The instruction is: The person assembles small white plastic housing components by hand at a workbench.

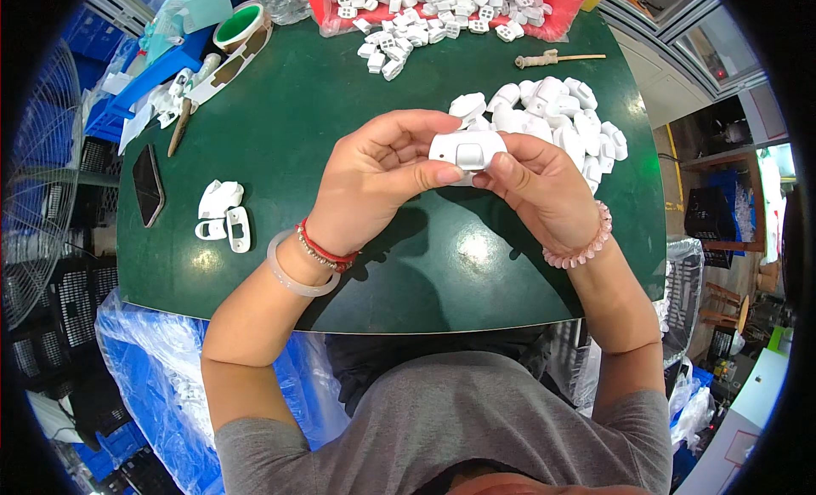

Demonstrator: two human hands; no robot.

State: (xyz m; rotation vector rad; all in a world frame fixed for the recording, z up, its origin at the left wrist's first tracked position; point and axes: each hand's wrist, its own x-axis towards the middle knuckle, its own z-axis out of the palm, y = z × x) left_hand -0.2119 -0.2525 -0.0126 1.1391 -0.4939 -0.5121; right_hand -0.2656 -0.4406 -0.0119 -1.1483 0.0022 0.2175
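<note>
Between both hands, above the green table [280, 95], I hold a white plastic housing [469, 150] with rounded ends and a raised rectangle in its middle. My left hand [382, 159] pinches its left end between thumb and fingers. On the right end, my right hand [535, 176] has its thumb and fingers closed. Just behind and to the right lies a heap of similar white housings [557, 112]. A few white parts [223, 210], some showing an open slot, lie apart on the left of the table. The housing's underside is hidden.
A red tray [561, 23] at the far edge is full of small white parts [395, 44], some spilled in front. A tan stick-like tool [557, 59] lies at far right. A phone [148, 184], a roll of tape [240, 25] and a blue bin [157, 78] are at left.
</note>
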